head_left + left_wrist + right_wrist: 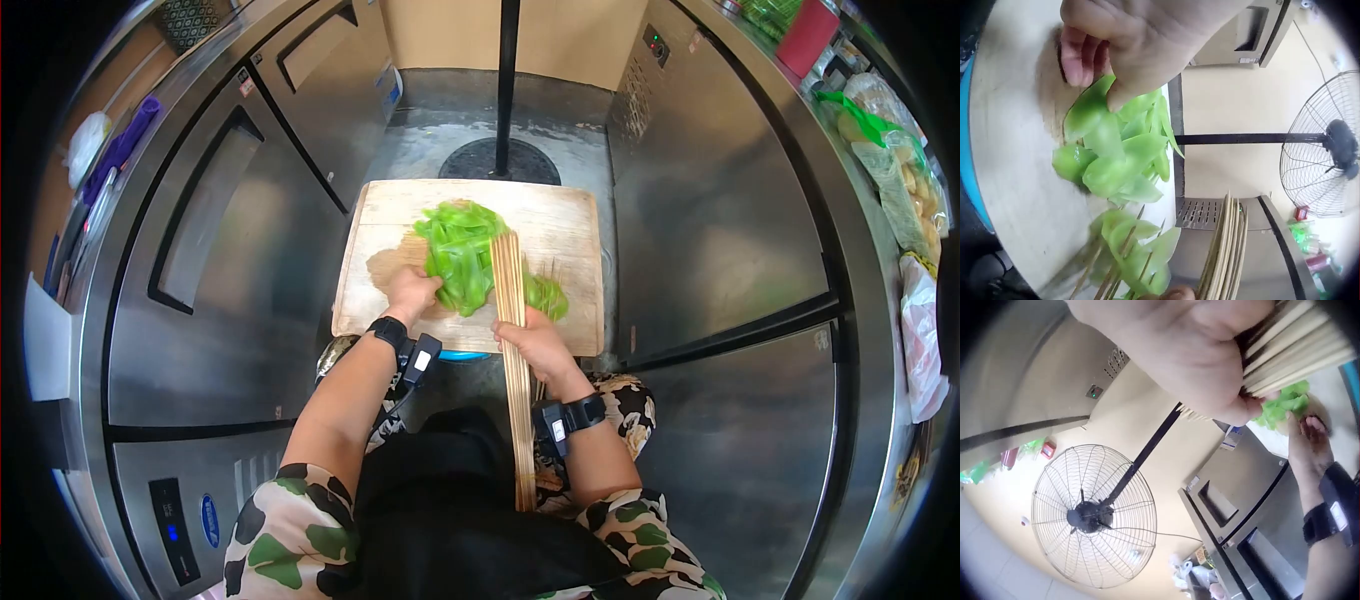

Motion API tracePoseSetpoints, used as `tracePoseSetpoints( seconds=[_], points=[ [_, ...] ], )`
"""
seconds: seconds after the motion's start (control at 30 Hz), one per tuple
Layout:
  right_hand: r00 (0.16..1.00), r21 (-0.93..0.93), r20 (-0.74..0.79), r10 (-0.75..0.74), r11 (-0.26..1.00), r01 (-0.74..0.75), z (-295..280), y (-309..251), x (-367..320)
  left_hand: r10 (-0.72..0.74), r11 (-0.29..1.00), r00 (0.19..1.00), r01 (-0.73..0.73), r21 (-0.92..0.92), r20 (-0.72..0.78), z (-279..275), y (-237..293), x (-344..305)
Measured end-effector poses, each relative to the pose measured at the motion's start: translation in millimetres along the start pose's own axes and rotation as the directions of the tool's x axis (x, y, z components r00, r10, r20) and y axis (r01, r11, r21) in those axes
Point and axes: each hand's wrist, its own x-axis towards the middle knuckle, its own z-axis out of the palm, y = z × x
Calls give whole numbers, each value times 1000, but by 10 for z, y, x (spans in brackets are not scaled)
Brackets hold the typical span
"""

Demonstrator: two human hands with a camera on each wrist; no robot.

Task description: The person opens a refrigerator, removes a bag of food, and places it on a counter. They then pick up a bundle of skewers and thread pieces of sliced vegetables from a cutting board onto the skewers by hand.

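Observation:
A heap of thin, bright green vegetable slices [462, 250] lies on a wooden cutting board [565, 215]. At the heap's left edge my left hand [412, 291] pinches one green slice [1087, 114] between thumb and fingers. A long bundle of bamboo skewers [509, 290] runs up through my right hand [541, 346], which grips it around the middle. Right of the bundle, more green slices [546, 297] sit on the board with thin skewers [1124, 245] through them. The right palm hides part of the bundle in the right wrist view.
Steel cabinets [720, 180] stand on both sides. Beyond the board is a fan's round base [498, 162] with a black pole [507, 80]. Bags of food [895, 170] and a red bottle [808, 38] line the right counter. Something blue [463, 355] shows under the board.

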Motion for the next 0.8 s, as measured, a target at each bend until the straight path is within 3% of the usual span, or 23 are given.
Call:
tracePoseSetpoints(
  seconds=[0.1,0.2,0.3,0.6,0.8],
  points=[
    [1000,-3,10,17,1000,-17,-2,-4,-2,170,982,983,-164,90,-63,32,-279,209],
    [999,54,18,35,998,-36,-33,16,22,94,991,995,-97,-90,-30,27,-360,250],
    [999,105,-7,54,993,-53,-24,-61,-34,-23,835,988,102,-540,151,-25,-186,-15],
    [999,145,34,14,989,-19,-24,-32,-21,79,679,958,150,-718,275,-232,351,-394],
    [996,225,70,51,972,-65,-50,-48,-45,110,651,926,207,-731,361,-170,472,-420]
  ],
)
